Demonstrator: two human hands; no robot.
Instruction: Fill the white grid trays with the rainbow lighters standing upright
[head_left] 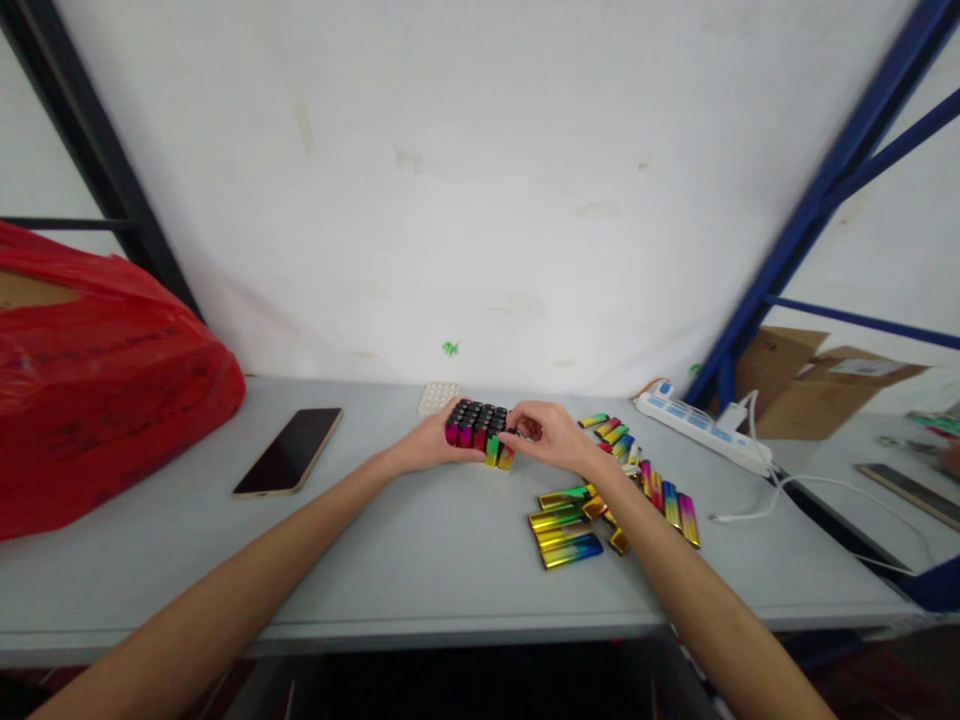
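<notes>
A packed block of lighters point(477, 423) with black tops and shiny pink, red, green and yellow sides stands upright on the grey table. My left hand point(435, 440) is closed around the left side of the block, with its thumb along the front. At the right end, my right hand point(546, 432) has its fingers curled in a pinch on a lighter at the block's corner; the fingers partly hide it. Just behind the block lies a pale tray with rows of small holes point(438, 396). Loose metallic rainbow-coloured lighters point(562, 528) lie under and around my right forearm.
A dark-screened phone point(291, 450) rests at the left, beside a large red plastic bag point(105, 390). To the right are a white power strip point(705, 430) with a white cable point(780, 485) and a cardboard box point(810, 385). A white wall point(480, 200) rises behind the table point(390, 580).
</notes>
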